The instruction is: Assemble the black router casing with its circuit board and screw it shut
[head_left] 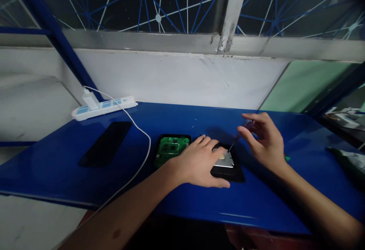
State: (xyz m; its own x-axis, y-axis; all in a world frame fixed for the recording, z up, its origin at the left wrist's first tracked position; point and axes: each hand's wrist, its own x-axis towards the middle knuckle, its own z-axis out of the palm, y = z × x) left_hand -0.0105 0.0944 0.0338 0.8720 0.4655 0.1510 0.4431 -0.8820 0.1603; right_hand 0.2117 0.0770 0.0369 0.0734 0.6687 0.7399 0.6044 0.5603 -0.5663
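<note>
An opened phone (228, 164) lies on the blue table (199, 208), its green circuit board (172, 148) bared on the left and a silvery metal plate at the right. My left hand (199, 162) rests flat on top of it, fingers stretched out, pressing it down. My right hand (264, 139) hovers just right of the phone, fingertips pinched on a thin screwdriver (238, 137) whose tip touches the metal plate.
A black phone (106, 143) lies face up at the left. A white power strip (104, 107) with a charger and a white cable (142, 147) sits by the wall. A dark green bag (349, 162) lies at the right edge.
</note>
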